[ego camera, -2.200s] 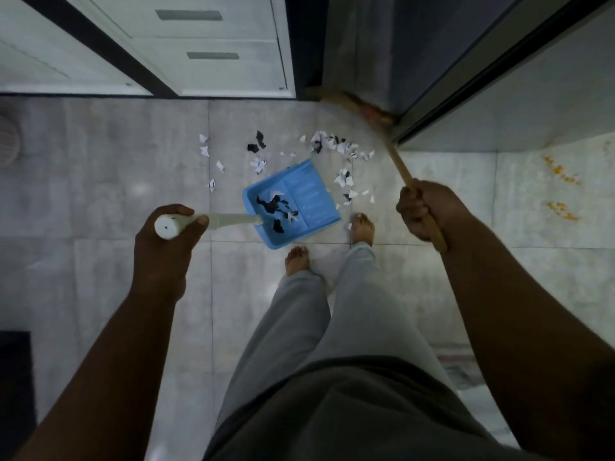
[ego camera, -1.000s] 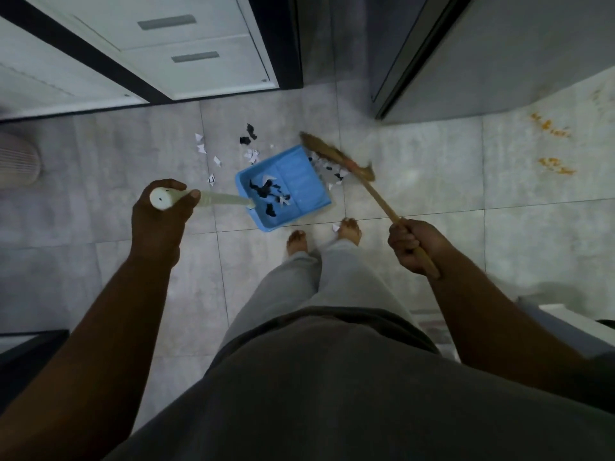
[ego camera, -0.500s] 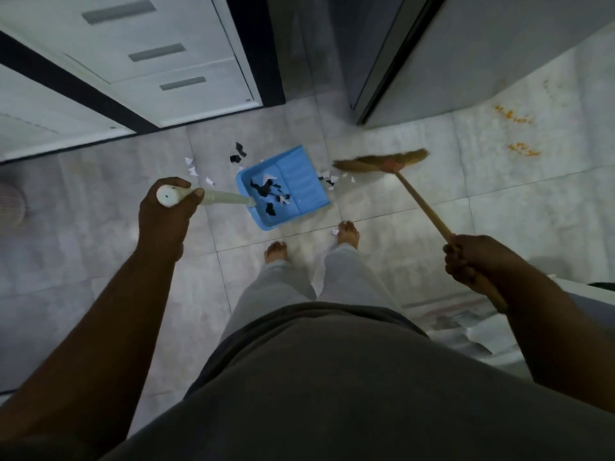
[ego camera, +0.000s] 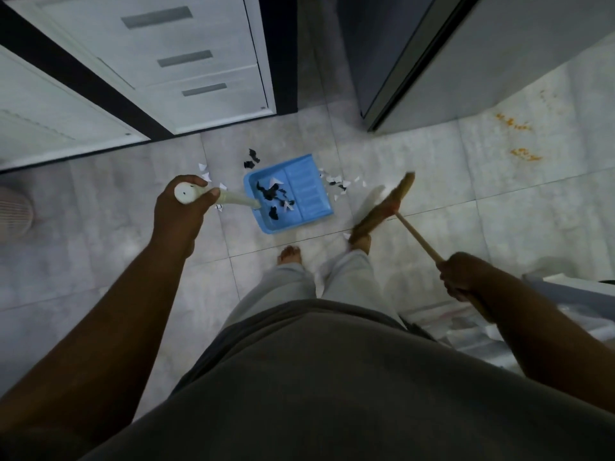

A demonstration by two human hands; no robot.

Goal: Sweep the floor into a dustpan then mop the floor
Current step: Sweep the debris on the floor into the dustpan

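Grips the top of the pale handle (ego camera: 233, 200) in the left hand (ego camera: 184, 211), fingers curled round it, thumb laid along its side. Holds by it the blue dustpan (ego camera: 306, 194), set on the tiled floor (ego camera: 100, 227) just right of that hand and a little beyond it, mouth turned to the right. In the pan's rear half, black and white paper scraps (ego camera: 274, 197). By the left hand's knuckles, a few white bits (ego camera: 203, 167); past the pan's far corner, black bits (ego camera: 251, 159); just outside the pan's mouth, between the two hands, more white and black bits (ego camera: 337, 186). Right of those, the blurred broom head (ego camera: 382, 207), low over the floor and near a bare foot (ego camera: 362, 242). Clasps the wooden broomstick (ego camera: 419, 242) in the right hand (ego camera: 462, 274), fist closed round it, stick slanting from that hand up and left to the head. Far beyond the right hand, orange stains (ego camera: 525, 154) on the tiles.
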